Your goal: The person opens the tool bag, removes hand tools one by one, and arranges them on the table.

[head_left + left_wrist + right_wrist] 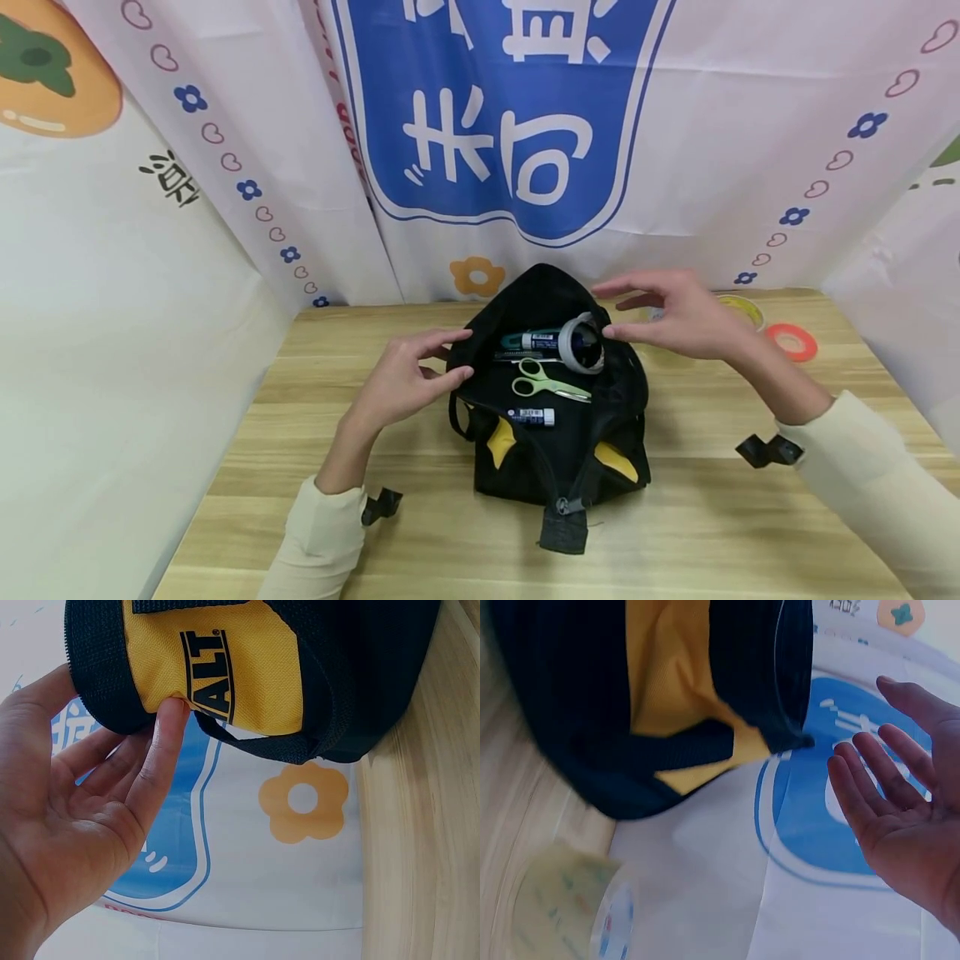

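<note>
A black and yellow tool bag stands on the table with its mouth wide apart. Inside lie green-handled scissors, a glue stick, a grey ring-shaped roll and a blue-labelled tube beside a teal item. My left hand pinches the bag's left rim; in the left wrist view its fingers press the yellow side panel while the thumb goes behind the rim. My right hand is held beside the right rim, fingers spread and relaxed, with a gap to the bag in the right wrist view.
To the right of the bag, behind my right hand, are a wide clear tape roll, a yellow roll and a flat red-orange tape ring. A printed cloth backdrop rises at the table's back edge.
</note>
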Action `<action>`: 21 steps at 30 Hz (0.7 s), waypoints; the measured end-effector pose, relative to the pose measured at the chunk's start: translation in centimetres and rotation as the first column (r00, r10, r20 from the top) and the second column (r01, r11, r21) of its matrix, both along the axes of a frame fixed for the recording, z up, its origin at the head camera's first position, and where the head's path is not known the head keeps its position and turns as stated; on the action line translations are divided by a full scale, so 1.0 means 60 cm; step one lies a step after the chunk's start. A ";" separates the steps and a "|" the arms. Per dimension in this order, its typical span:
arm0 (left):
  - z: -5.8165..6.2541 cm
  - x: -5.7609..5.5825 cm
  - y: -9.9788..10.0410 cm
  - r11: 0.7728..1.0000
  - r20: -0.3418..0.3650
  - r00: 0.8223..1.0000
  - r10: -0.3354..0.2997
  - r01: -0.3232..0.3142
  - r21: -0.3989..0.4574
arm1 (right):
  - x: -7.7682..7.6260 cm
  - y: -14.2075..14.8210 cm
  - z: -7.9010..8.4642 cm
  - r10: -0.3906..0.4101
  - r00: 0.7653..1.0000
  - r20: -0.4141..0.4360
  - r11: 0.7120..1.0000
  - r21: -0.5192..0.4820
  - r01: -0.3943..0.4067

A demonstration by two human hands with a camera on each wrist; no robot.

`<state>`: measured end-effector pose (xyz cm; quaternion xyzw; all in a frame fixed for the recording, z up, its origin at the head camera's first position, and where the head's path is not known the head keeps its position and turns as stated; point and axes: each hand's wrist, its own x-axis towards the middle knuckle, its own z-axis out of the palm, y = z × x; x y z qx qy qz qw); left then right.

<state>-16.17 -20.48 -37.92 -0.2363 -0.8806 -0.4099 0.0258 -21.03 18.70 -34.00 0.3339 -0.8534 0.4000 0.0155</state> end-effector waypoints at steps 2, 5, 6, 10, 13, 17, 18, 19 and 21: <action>-0.001 0.000 0.000 1.000 0.001 1.000 0.000 0.000 -0.002 | -0.001 -0.013 0.000 0.031 1.000 -0.003 0.999 0.008 -0.031; 0.000 0.001 0.000 1.000 0.006 1.000 0.000 0.000 0.001 | -0.002 -0.035 -0.003 0.057 0.998 -0.006 0.998 0.018 -0.057; -0.001 0.001 0.001 1.000 0.006 1.000 -0.001 0.001 0.004 | -0.002 -0.042 -0.004 0.067 0.998 -0.003 0.998 0.020 -0.067; -0.001 0.000 0.000 1.000 0.004 1.000 -0.004 0.004 0.012 | -0.003 -0.069 -0.008 0.114 0.993 0.011 0.993 0.025 -0.114; 0.000 -0.001 0.000 1.000 0.005 1.000 -0.005 0.005 0.013 | -0.006 -0.087 -0.013 0.156 0.987 0.035 0.988 0.011 -0.157; 0.001 -0.001 0.000 1.000 0.006 1.000 -0.005 0.005 0.014 | -0.010 -0.109 -0.021 0.185 0.981 0.063 0.983 0.006 -0.186; 0.001 -0.001 -0.001 1.000 0.007 1.000 -0.007 0.007 0.016 | -0.011 -0.114 -0.023 0.188 0.979 0.073 0.982 0.011 -0.189; 0.001 -0.001 -0.001 1.000 0.007 1.000 -0.009 0.009 0.016 | -0.012 -0.120 -0.026 0.190 0.979 0.079 0.981 0.016 -0.192; 0.001 -0.001 -0.001 1.000 0.009 1.000 -0.014 0.014 0.019 | -0.013 -0.130 -0.033 0.194 0.976 0.095 0.980 0.027 -0.197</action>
